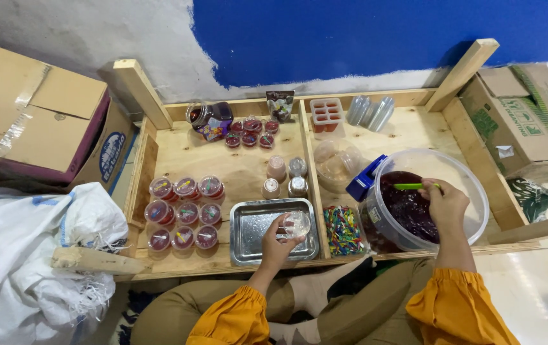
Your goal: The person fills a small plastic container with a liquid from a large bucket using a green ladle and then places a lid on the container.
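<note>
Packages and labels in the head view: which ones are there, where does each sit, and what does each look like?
Brown cardboard box: far left, taped flaps, round blue label on its side.
Cardboard carton: far right, tan with green print.
Small dark pouch: upright at the tray's back edge.
Glass jar: back left, lying tilted, colourful label.
White woven sack: lower left.

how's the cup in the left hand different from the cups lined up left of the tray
The cup in the left hand is clear, empty and unlidded, held over the metal tray. The lined-up cups hold dark red filling, are lidded with small coloured pieces on top, and stand on the wood. Both are small, round and transparent.
</note>
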